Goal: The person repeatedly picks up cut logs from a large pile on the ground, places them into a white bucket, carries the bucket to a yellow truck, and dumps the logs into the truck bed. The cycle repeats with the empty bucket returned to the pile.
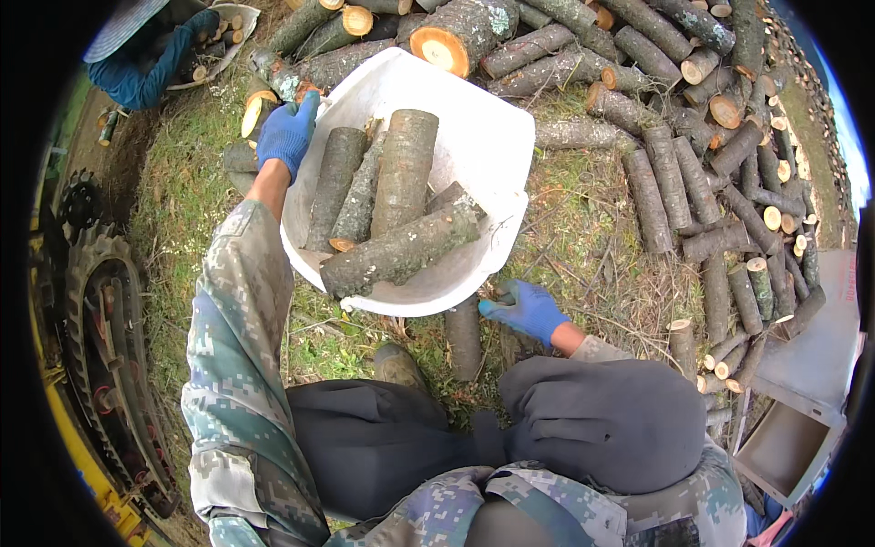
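Note:
A white plastic tub (472, 137) stands tilted on the grass before me, with several cut logs (403, 171) inside. One log (403, 249) lies across the others near the rim closest to me. My left hand (287, 133), in a blue knitted glove, grips the tub's upper left rim. My right hand (525, 309), gloved the same way, is low at the right, just outside the near rim. It is beside a short log (465, 338) on the ground; whether its fingers touch a darker piece below them is unclear.
Piled logs (533, 51) fill the top and right side. A tracked machine (109, 362) stands at the left edge. Another person (140, 75) in a brimmed hat works at the upper left beside a second container (243, 48). A metal box (786, 444) is at the lower right.

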The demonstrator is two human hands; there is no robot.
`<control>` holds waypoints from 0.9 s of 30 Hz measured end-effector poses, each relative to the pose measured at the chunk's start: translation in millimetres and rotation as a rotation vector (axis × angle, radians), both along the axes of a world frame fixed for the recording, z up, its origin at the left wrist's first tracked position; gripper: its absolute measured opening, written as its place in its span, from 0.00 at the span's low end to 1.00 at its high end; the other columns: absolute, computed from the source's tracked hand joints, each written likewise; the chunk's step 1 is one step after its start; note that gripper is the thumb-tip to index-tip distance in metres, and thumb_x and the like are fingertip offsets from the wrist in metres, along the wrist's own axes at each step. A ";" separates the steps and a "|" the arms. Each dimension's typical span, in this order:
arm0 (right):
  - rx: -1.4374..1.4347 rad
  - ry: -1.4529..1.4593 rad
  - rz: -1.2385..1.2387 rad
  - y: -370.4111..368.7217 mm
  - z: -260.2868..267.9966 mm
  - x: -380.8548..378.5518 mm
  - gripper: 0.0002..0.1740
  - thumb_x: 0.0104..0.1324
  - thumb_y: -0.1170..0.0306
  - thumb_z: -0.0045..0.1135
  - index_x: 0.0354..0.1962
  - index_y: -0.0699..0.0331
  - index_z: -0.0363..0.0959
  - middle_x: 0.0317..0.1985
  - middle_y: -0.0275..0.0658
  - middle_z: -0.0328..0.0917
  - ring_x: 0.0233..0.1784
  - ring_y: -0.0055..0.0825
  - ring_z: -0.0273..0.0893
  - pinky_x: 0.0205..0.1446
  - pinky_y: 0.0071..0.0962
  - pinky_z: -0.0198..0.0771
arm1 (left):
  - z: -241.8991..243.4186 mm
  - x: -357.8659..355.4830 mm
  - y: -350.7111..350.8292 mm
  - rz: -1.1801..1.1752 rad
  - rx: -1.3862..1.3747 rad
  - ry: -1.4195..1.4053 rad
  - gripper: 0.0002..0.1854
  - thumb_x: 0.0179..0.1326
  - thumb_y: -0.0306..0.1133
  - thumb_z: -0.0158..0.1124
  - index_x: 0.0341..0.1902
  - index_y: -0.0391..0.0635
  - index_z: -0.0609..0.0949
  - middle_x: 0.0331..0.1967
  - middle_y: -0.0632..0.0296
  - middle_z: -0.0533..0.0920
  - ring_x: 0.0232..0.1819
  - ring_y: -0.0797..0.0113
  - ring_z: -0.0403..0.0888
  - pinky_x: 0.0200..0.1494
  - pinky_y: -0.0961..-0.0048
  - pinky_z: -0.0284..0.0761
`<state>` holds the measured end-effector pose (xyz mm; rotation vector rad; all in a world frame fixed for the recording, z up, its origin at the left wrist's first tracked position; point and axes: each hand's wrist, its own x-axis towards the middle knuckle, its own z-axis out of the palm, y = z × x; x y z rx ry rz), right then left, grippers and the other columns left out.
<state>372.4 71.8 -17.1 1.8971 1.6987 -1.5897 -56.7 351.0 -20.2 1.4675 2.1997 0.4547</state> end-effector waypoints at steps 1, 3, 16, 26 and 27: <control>0.019 -0.076 0.094 -3.1 -15.4 -18.4 0.41 0.67 0.39 0.63 0.61 0.65 0.77 0.51 0.60 0.84 0.54 0.56 0.84 0.60 0.44 0.80 | -0.1 0.0 -0.5 0.003 0.019 0.007 0.41 0.67 0.71 0.53 0.37 0.39 0.88 0.37 0.39 0.87 0.45 0.41 0.87 0.52 0.53 0.76; 0.143 -0.060 0.207 -2.9 -38.8 -38.5 0.40 0.68 0.36 0.57 0.61 0.59 0.78 0.56 0.56 0.84 0.57 0.54 0.83 0.61 0.42 0.79 | 8.2 10.0 -0.4 -0.008 0.047 -0.019 0.40 0.67 0.71 0.55 0.35 0.38 0.88 0.34 0.41 0.87 0.41 0.44 0.86 0.49 0.54 0.76; 0.179 0.390 -1.061 -46.0 -8.0 90.7 0.38 0.66 0.38 0.66 0.48 0.70 0.80 0.35 0.49 0.85 0.40 0.41 0.85 0.49 0.44 0.80 | 3.5 52.3 13.7 -0.156 0.153 -0.160 0.35 0.71 0.63 0.60 0.29 0.38 0.86 0.20 0.62 0.79 0.25 0.73 0.71 0.31 0.68 0.65; 0.285 0.015 -0.676 69.7 -37.8 88.0 0.58 0.65 0.36 0.65 0.72 0.76 0.55 0.71 0.63 0.67 0.75 0.54 0.69 0.74 0.44 0.67 | 11.9 53.0 7.1 -0.194 0.121 -0.238 0.35 0.73 0.62 0.60 0.30 0.36 0.85 0.20 0.62 0.79 0.25 0.73 0.72 0.33 0.67 0.69; 0.202 0.003 -0.604 79.8 -48.1 79.4 0.62 0.64 0.35 0.65 0.75 0.77 0.51 0.74 0.66 0.64 0.76 0.57 0.66 0.77 0.44 0.65 | 12.0 51.0 8.1 -0.186 0.117 -0.236 0.35 0.73 0.62 0.60 0.30 0.36 0.85 0.20 0.62 0.79 0.25 0.73 0.72 0.33 0.68 0.69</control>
